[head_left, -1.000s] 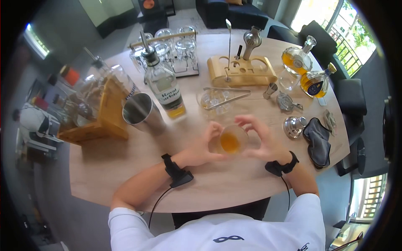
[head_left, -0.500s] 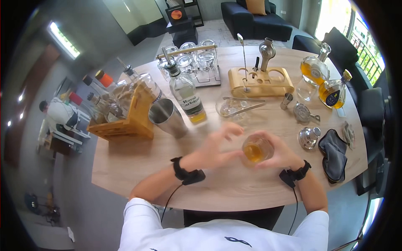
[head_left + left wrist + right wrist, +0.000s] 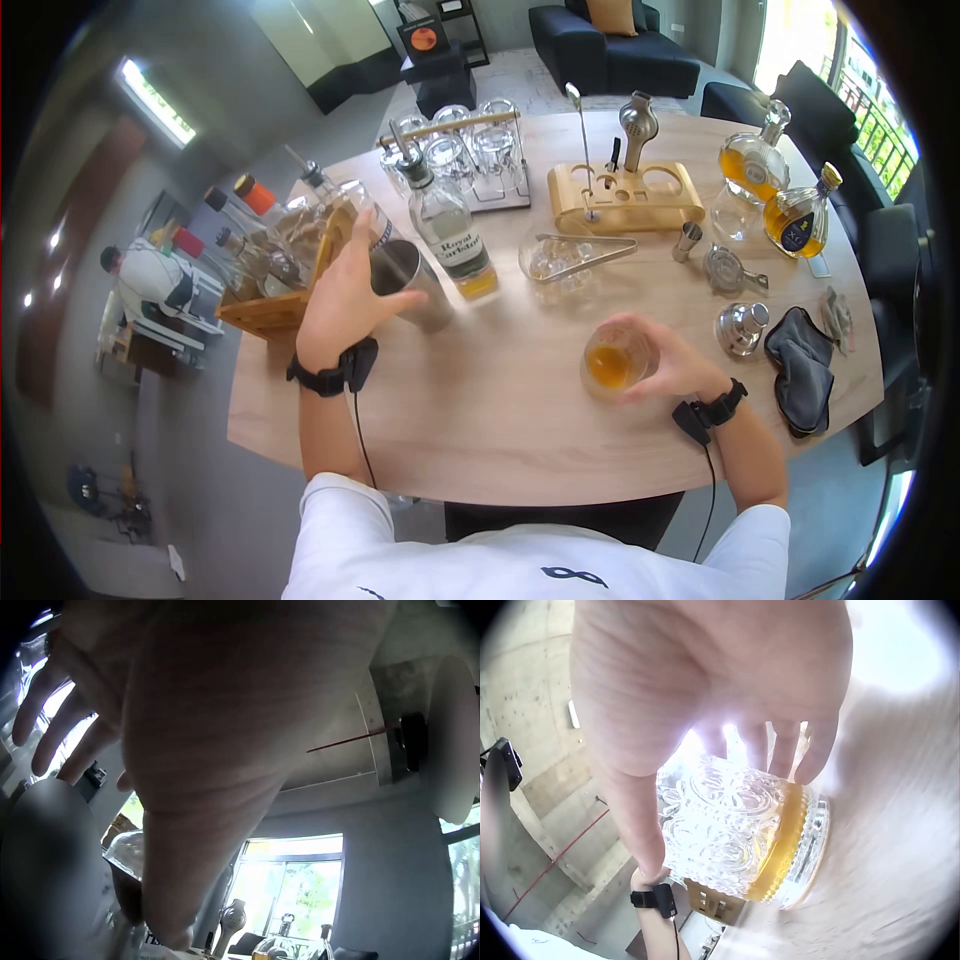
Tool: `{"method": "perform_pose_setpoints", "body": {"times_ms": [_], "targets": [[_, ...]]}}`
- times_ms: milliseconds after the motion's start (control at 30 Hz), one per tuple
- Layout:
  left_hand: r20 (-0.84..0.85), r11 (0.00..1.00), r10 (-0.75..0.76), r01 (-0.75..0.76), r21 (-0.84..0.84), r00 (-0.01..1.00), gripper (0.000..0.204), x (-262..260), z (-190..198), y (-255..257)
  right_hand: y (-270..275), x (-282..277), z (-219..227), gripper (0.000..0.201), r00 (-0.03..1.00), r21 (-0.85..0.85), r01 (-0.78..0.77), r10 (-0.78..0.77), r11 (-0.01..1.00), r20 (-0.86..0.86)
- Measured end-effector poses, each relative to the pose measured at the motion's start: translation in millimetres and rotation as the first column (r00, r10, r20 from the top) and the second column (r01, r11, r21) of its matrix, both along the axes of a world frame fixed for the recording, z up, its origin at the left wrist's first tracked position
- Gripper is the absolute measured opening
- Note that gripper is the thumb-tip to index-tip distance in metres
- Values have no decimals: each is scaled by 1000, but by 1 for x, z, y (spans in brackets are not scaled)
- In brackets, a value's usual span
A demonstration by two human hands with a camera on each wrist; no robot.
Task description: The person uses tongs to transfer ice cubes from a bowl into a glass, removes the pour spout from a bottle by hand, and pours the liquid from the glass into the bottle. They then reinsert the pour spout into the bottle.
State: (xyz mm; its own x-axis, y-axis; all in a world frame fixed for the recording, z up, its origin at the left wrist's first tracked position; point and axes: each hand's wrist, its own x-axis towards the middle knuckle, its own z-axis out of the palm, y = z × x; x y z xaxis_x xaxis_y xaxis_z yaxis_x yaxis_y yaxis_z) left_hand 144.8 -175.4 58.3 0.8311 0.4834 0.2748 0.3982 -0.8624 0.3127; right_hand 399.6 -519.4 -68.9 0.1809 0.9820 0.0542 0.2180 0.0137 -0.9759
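My right hand (image 3: pixel 668 358) grips a patterned rocks glass (image 3: pixel 720 817) holding a shallow layer of amber liquid, thumb on one side and fingers on the other. In the right wrist view the glass is upright relative to the table, its base close to the wood. My left hand (image 3: pixel 345 295) is at the metal shaker tin (image 3: pixel 428 305), its thumb pointing across the tin's front and its fingers straight along the left side, partly hiding it. In the left wrist view the fingers (image 3: pixel 67 727) are extended. A pourer-topped bottle (image 3: pixel 458 245) with amber liquid stands just behind the tin.
At the left a wooden crate (image 3: pixel 262 316) holds several bottles. Behind stand a glass rack (image 3: pixel 500 205) and a wooden bar-tool stand (image 3: pixel 630 215). Tongs (image 3: pixel 600 260) lie across an ice bowl. To the right are a jigger (image 3: pixel 687 242), strainer, shaker cap (image 3: pixel 741 330), grey cloth (image 3: pixel 800 370) and two decanters.
My left hand has left the glass and moved left to the shaker tin. The right hand, which shared the glass with it earlier, keeps holding it and has shifted right.
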Motion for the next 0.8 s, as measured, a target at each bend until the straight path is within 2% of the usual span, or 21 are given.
{"method": "perform_pose_setpoints", "body": {"times_ms": [67, 100, 133, 200, 267, 333, 400, 467, 500, 533, 567, 600, 667, 733, 800], "targets": [[-78, 992, 121, -124, -36, 990, 112, 3, 0, 4, 0, -2, -1, 95, 999, -26, -2, 1, 1000, -36], [-38, 996, 61, -58, 62, 997, 116, -1, -4, 10, 1, -2, -2, 95, 998, -22, 7, -8, 1000, -56], [-39, 997, 59, -57, 50, 997, 116, -2, -4, 11, 1, -2, -1, 96, 997, -16, 18, -19, 1000, -72], [-84, 988, 149, -145, 51, 985, 115, -4, 2, 8, 1, 0, 2, 95, 997, -43, 12, -15, 999, -70], [-79, 985, 173, -171, 30, 982, 114, -5, 2, 10, 0, 2, 3, 95, 998, -76, -2, -3, 997, -69], [-142, 977, 197, -182, 110, 970, 110, -8, 1, 10, 0, 3, 2, 95, 999, -54, 4, -6, 999, -39], [-114, 977, 167, -149, 150, 979, 103, -12, 3, -2, 0, 2, 3, 95, 1000, -58, 7, -9, 998, -26], [-104, 917, 282, -236, 323, 954, 97, -11, 11, -20, 2, 3, 3, 95, 1000, -55, 13, -14, 998, -15], [-107, 917, 288, -241, 318, 952, 97, -8, 13, -25, 2, 3, 2, 96, 1000, -55, 6, -7, 998, -22], [45, 930, 155, -161, 329, 987, 97, -6, 15, -30, 3, 3, 1, 98, 1000, -54, 0, -1, 999, -29], [193, 932, 14, -83, 354, 981, 96, -2, 15, -35, 3, 3, 1, 98, 999, -58, -6, 4, 998, -32], [193, 932, 20, -88, 352, 981, 96, 4, 13, -41, 3, 3, 2, 98, 1000, -58, -4, 3, 998, -28], [366, 1000, -27, 20, 23, 930, 100, 20, 3, -49, 3, 3, 3, 98, 1000, -62, -8, 7, 998, -21], [351, 999, -37, 24, 42, 936, 106, 35, -11, -49, 2, 4, 5, 96, 1000, -63, -15, 14, 998, -27], [376, 987, -107, 54, 150, 920, 109, 49, -21, -44, 2, 4, 8, 95, 1000, -63, -21, 21, 998, 2]]}}
